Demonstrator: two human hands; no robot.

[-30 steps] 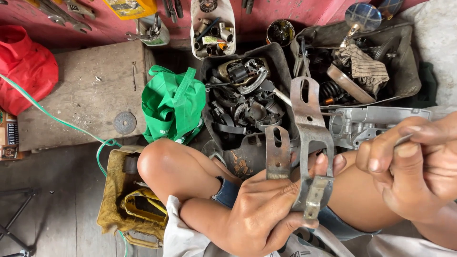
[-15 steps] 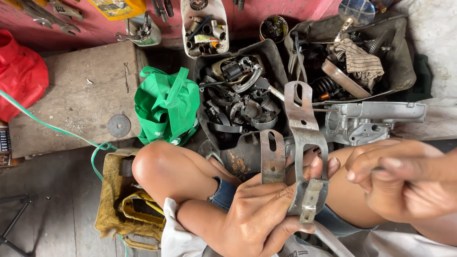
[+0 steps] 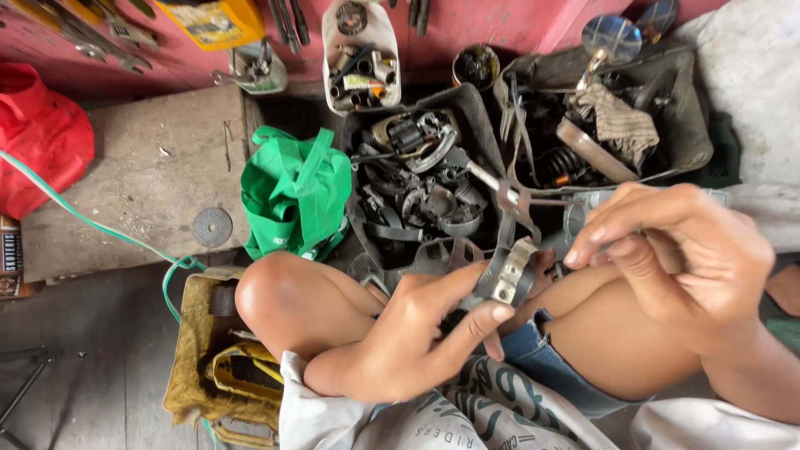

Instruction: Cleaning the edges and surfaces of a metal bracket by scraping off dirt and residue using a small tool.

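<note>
The metal bracket [image 3: 510,271] is gripped by the left hand [image 3: 408,333] above the knees, its long axis running from about 7 to 1 o'clock. The right hand [image 3: 675,258] is seen at 3 o'clock of it and is the nearer free hand; its fingers [image 3: 596,242] are pinched, possibly around a small part.

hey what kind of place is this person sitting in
Probably a small repair workshop, likely for motorbikes. A tray of dark metal parts sits by the knees, wrenches hang above, and the left hand holds a metal bracket.
</note>
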